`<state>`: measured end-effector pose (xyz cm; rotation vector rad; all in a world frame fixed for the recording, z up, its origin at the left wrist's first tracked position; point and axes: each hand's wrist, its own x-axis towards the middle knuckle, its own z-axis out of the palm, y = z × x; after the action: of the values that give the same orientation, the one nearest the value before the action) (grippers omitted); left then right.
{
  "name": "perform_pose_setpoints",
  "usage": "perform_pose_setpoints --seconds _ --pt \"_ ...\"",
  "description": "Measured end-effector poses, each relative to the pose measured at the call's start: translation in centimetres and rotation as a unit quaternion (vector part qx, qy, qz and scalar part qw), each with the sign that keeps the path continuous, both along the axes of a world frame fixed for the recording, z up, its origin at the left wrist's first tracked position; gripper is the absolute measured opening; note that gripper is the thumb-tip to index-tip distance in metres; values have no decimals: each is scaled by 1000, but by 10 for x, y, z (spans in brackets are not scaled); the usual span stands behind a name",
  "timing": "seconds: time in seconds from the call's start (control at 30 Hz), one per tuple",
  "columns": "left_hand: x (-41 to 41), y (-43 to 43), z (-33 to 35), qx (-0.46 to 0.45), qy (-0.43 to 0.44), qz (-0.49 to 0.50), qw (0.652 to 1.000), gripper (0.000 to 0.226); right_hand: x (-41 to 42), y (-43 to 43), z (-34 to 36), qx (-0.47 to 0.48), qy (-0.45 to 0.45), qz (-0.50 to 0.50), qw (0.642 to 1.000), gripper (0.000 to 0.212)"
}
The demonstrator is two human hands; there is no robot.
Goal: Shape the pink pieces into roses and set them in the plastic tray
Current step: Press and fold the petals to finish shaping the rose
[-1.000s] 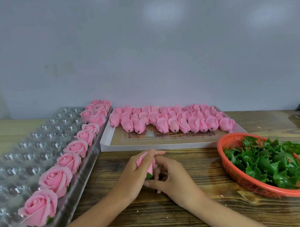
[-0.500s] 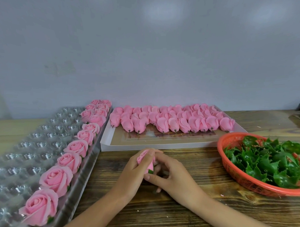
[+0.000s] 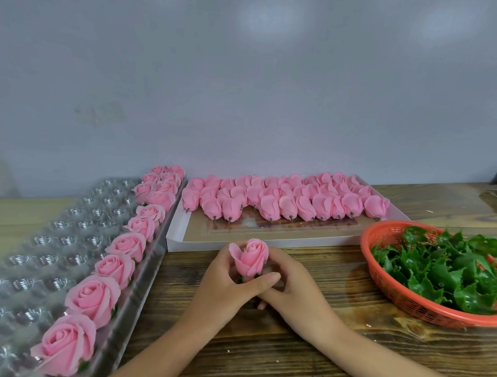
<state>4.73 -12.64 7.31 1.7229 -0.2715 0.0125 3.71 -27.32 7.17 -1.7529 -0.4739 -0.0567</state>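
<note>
A pink rosebud (image 3: 250,257) with a green base stands upright between both my hands, one outer petal peeled out to the left. My left hand (image 3: 221,283) grips its base, thumb across the front. My right hand (image 3: 292,283) cups it from the right and behind. The clear plastic tray (image 3: 42,254) at the left holds a row of finished pink roses (image 3: 118,264) along its right edge. Several closed pink buds (image 3: 283,198) lie in rows in a white cardboard tray (image 3: 268,239) at the back.
An orange plastic basket (image 3: 406,301) of green leaf calyxes (image 3: 447,268) sits at the right. The wooden tabletop (image 3: 264,344) lies under my forearms. A grey wall stands behind the trays.
The bud has turned upright and risen out from between my hands, with one petal now opened outward. My left thumb has moved across its base.
</note>
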Motion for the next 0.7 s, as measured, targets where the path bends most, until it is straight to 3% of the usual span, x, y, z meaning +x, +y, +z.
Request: perform_pose_setpoints --seconds 0.1,0.2,0.57,0.7 --pt "-1 0 1 32 3 -17 999 43 -1 0 1 -16 -9 -12 1000 27" --pt "-1 -1 2 55 -7 -8 998 17 -2 2 1 -91 -66 -22 993 29" --pt "-1 -1 4 86 -47 57 994 16 -7 4 5 -99 -88 -23 991 41" --pt "4 0 -1 187 -72 77 977 8 -10 4 7 -76 -89 -16 993 31"
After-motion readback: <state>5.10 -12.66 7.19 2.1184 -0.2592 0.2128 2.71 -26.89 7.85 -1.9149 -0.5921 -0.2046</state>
